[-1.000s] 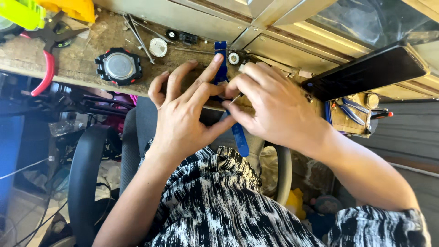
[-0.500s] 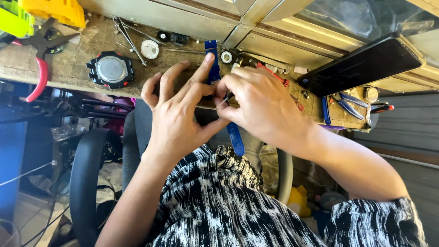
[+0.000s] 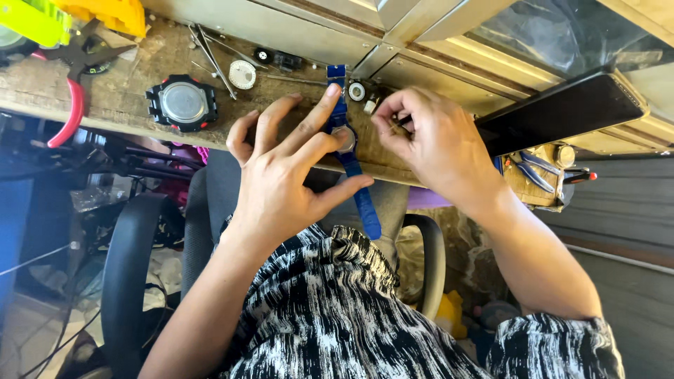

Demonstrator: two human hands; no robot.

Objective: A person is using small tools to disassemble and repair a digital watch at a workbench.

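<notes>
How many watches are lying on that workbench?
2. A blue watch lies under the left hand, its strap hanging over the bench edge. A black watch case without straps sits further left. More may be hidden under the right hand.

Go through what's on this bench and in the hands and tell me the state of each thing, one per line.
blue watch: face down, strap flat, lower end hanging over the bench edge
left hand: fingers spread, pressing on the blue watch
right hand: pinching a small part, too small to tell
black watch case: lying alone, no strap
red-handled pliers: lying untouched
dark phone: screen dark
</notes>
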